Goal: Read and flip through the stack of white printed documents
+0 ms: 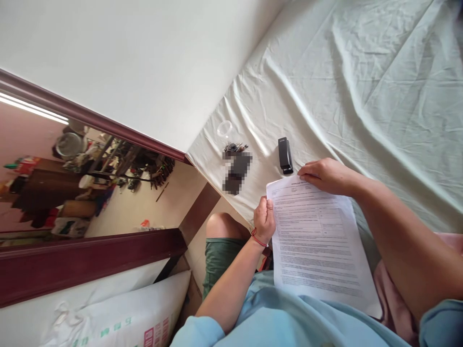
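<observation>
The head view shows us holding a printed paper point(311, 246) between our 2 hands, its lower end by our light blue shirt point(289, 318). Our left hand point(265, 221) grips the left edge near the top, thumb on the printed face; our right hand point(327, 174) pinches the top edge, fingers close together. We cannot tell whether it is 1 page or several. A red bracelet point(259, 238) circles our left wrist.

Just beyond our right fingertips, a black stapler point(285, 155) lies on the wrinkled pale sheet point(372, 106), apart from the paper. Beyond our left hand lie a dark thing point(237, 173), too pixelated to name, and a clear round container point(224, 128) beside small, dark pieces point(236, 147). Well left of our left hand and nearer us sits a white sack point(137, 313) with green and red print.
</observation>
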The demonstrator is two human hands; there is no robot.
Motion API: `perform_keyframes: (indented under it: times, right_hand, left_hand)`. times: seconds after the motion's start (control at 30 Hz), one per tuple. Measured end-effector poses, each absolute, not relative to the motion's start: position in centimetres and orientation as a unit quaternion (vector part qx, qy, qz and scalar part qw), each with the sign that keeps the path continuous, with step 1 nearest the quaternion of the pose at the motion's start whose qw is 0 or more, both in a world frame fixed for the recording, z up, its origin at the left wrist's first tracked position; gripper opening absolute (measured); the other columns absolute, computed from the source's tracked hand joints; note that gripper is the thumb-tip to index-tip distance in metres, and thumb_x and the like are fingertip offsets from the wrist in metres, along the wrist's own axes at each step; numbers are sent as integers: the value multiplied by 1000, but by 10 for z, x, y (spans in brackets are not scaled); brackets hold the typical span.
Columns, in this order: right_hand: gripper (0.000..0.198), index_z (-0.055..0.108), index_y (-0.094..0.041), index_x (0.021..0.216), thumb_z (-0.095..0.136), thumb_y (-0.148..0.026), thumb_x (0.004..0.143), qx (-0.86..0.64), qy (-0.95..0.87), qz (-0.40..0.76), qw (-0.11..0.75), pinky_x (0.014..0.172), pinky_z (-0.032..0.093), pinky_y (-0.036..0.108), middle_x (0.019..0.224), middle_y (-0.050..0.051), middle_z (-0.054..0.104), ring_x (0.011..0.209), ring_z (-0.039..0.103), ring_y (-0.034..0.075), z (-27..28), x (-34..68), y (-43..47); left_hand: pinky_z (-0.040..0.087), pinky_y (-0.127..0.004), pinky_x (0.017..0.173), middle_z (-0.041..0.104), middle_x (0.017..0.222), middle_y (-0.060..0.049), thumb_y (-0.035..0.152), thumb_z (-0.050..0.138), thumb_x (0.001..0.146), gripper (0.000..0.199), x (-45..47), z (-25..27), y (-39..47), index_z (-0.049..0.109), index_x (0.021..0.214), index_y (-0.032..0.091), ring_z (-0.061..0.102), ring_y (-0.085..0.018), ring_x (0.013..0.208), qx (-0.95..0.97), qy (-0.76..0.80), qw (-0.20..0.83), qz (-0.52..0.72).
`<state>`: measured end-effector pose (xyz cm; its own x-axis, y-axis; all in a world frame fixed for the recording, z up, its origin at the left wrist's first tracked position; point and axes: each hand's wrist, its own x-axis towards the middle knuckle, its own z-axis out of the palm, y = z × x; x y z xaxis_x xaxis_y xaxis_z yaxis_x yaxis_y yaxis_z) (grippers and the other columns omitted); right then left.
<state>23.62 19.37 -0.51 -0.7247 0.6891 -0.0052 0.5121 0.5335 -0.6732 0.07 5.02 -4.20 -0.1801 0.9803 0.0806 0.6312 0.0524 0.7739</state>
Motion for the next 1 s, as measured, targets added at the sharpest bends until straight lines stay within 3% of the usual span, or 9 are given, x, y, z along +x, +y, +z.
perform_keyframes:
  times: [1.0]
  right_hand:
    - [32, 75, -21, 93, 45, -28, 101, -342, -866, 331, 154, 81, 46, 33, 104, 7, 79, 91, 70, 23, -5, 235, 194]
  left_hand:
    - [36, -31, 63, 51, 68, 2, 60, 36, 108, 44, 1, -40, 51, 43, 81, 26, 49, -17, 64, 586, 696, 221, 351]
